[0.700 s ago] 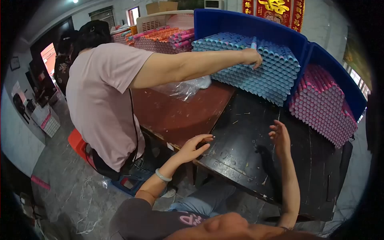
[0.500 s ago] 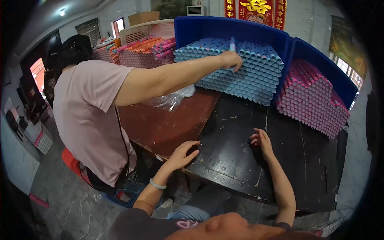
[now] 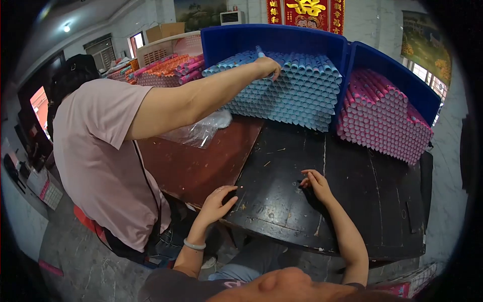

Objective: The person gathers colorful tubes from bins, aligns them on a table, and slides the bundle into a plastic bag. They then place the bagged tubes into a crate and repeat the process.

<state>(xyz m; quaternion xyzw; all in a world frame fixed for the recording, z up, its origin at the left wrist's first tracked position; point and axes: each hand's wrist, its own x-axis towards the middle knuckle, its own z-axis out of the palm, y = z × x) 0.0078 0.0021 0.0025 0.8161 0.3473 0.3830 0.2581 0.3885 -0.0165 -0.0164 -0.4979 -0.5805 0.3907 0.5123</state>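
My left hand (image 3: 218, 202) rests at the near edge of the black table (image 3: 282, 209), fingers and thumb apart with nothing between them. A bracelet circles that wrist. My right hand (image 3: 317, 184) is over the middle of the same table, its fingers loosely bent and apart, also empty. Beyond both hands lies a stack of light-blue patterned tubes (image 3: 297, 98) in a blue bin (image 3: 274, 38). To its right a stack of pink tubes (image 3: 382, 116) fills a second blue bin (image 3: 397, 60). A co-worker's hand (image 3: 268, 67) is at the top of the blue stack, by a raised tube.
The co-worker (image 3: 100, 156) sits at my left, an arm stretched across the reddish-brown table (image 3: 201, 166). Clear plastic bags (image 3: 201, 131) lie beneath that arm. Further back, orange and pink tubes (image 3: 176, 65) stand by a pale basket (image 3: 156, 53).
The view has shifted a little, so things appear further left. The co-worker's hand has moved slightly left, and the raised tube leans more. My hands have hardly moved on the table.
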